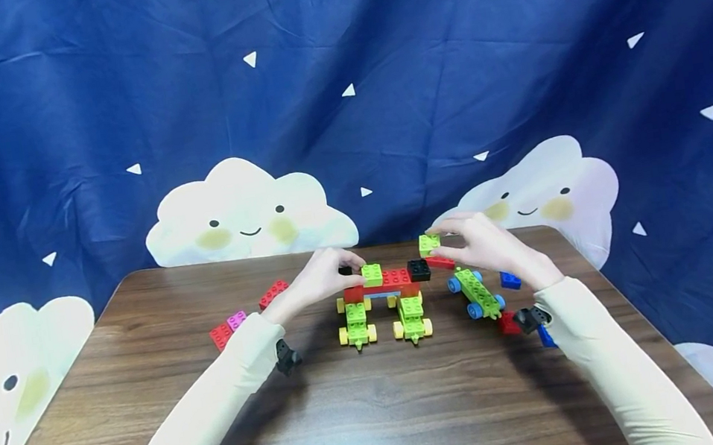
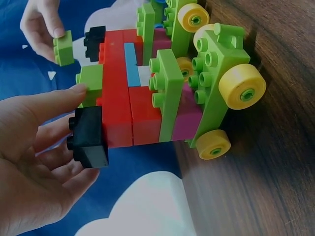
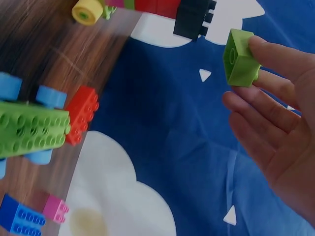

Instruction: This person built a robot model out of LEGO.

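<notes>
The left hand (image 1: pixel 326 277) pinches a lime-green brick (image 1: pixel 372 275) seated on top of a red brick bridge (image 1: pixel 395 278). In the left wrist view, its thumb tip touches that brick, while other fingers pass behind a black brick (image 2: pixel 91 137) at the bridge's near end. Raised above the table, a second lime-green brick (image 3: pixel 240 58) is gripped between thumb and fingertips of the right hand (image 1: pixel 476 238). Another black brick (image 1: pixel 419 270) sits at the bridge's right end. Two lime-green wheeled bases with yellow wheels (image 2: pixel 242 86) carry the bridge.
Right of the bridge lie a lime-green car base with blue wheels (image 1: pixel 477 293), red bricks (image 1: pixel 509 322) and blue bricks (image 1: pixel 510 280). Red bricks (image 1: pixel 221 336) and a pink brick (image 1: pixel 237 319) are on the left side. A blue cloth (image 1: pixel 381 99) hangs behind the table.
</notes>
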{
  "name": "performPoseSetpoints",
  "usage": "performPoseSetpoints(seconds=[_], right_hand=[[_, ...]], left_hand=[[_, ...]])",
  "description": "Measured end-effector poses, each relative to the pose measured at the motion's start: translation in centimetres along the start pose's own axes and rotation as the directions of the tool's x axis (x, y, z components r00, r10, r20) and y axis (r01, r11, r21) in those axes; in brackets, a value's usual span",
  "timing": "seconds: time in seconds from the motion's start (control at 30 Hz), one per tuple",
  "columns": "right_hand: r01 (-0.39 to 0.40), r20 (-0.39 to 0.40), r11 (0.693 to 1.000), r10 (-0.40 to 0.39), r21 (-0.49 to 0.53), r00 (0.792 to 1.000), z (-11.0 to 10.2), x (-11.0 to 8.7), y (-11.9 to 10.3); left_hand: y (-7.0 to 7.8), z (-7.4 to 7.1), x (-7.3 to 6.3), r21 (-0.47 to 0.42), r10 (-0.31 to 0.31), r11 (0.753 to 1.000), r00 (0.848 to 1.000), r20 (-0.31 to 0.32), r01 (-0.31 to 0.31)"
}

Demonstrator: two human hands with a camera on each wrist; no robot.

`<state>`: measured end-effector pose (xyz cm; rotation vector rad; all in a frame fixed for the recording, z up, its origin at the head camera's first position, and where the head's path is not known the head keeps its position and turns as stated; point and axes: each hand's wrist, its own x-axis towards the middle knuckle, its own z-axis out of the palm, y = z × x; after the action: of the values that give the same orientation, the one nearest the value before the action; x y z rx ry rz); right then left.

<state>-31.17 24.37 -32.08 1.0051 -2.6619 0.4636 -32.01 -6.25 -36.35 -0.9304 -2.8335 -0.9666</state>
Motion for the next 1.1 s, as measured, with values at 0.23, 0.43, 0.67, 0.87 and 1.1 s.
performPoseSetpoints(seconds=[0.23, 0.43, 0.67, 0.87, 1.1], right_hand=[[0.051, 0.016, 0.999, -0.051, 0.003, 0.999, 1.1, 0.9, -1.3], [0.079, 0.032, 0.996, -0.080, 0.042, 0.996, 2.3, 1.6, -2.3], [0.153, 0.017, 0.986, -0.155, 0.067, 0.988, 3.5, 2.2, -2.4], [0.163, 0.031, 0.983, -0.166, 0.088, 0.986, 4.2, 2.6, -2.6], [0.117, 0.070, 0.987, -0.125, 0.109, 0.990, 4.5, 2.8, -2.7]], left_hand=[[-0.1, 0.1, 0.0, -0.005, 0.014, 1.000, 1.000, -0.002, -0.014], [-0.2, 0.1, 0.0, -0.012, 0.027, 1.000, 1.000, -0.008, -0.027], [-0.1, 0.0, 0.0, -0.015, 0.030, 0.999, 1.000, -0.006, -0.030], [-0.1, 0.0, 0.1, 0.001, 0.033, 0.999, 0.999, -0.006, -0.033], [-0.2, 0.0, 0.1, 0.006, 0.041, 0.999, 0.999, -0.009, -0.041]])
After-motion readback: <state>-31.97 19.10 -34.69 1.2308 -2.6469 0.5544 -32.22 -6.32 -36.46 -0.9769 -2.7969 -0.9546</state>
